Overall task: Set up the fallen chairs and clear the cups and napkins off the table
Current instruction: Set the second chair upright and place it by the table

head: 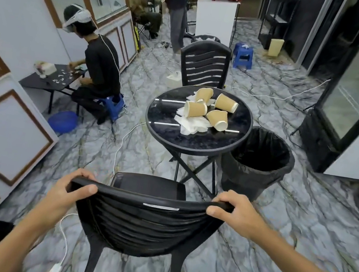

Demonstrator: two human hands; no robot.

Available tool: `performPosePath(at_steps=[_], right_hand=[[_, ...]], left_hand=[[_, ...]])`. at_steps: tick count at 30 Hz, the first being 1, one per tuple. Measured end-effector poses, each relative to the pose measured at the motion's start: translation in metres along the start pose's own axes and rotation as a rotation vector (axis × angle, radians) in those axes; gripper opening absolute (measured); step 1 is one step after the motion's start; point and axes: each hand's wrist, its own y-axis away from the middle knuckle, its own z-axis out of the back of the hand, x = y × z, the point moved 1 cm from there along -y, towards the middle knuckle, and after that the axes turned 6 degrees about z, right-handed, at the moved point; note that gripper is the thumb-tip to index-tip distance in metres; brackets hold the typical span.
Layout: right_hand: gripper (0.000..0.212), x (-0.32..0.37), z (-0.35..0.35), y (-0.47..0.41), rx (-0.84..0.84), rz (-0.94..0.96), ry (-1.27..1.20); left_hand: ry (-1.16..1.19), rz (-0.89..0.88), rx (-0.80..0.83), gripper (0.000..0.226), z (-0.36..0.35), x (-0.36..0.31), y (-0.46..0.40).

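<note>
Black plastic near chair (144, 221) stands upright w/ seat facing the round tabletop (167, 131); left hand (67, 191) and right hand (232, 211) each hold a top corner of its backrest, fingers curled over the rail, thumbs on the near side. So grip on both sides = wrapped on the chair. Far chair (204, 66) across the tabletop also upright. Chair part looks done or nearly, maybe a final nudge in. Clearing not begun: four paper cups (195, 109) lie tipped on the tabletop, w/ crumpled white napkins (190, 124) under and between them. Lined black bin (260, 164) sits just beside the tabletop on the right, likely drop spot. Other people work further off, on the left and at the back.
</note>
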Motion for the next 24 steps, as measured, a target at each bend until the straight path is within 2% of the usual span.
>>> performPosePath(at_steps=[4,6,9,10,13,19,21,24], right_hand=[[0.084,0.018,-0.015,-0.019,0.036,0.019,0.012],[0.081,0.025,-0.016,-0.023,0.041,0.023,0.005],[0.056,0.030,-0.010,-0.026,0.005,0.006,-0.020],[0.051,0.029,-0.007,-0.027,0.001,0.000,-0.022],[0.060,0.028,0.004,-0.029,-0.033,-0.052,0.006],[0.062,0.014,0.042,-0.016,-0.133,-0.140,0.044],[0.061,0.013,0.044,-0.007,-0.128,-0.137,0.072],[0.061,0.005,0.044,0.006,-0.209,-0.158,0.061]], left_hand=[[0.167,0.032,-0.059,0.063,0.021,0.029,0.016],[0.228,0.035,-0.078,0.053,0.021,0.040,0.022],[0.321,0.047,-0.097,0.038,0.015,0.047,0.022],[0.331,0.050,-0.106,0.043,0.013,0.049,0.019],[0.364,0.048,-0.101,0.064,0.003,0.048,0.003],[0.383,0.036,0.001,0.061,-0.035,0.044,-0.042],[0.402,0.050,-0.012,0.061,-0.042,0.043,-0.054],[0.400,0.056,0.060,0.055,-0.055,0.041,-0.069]])
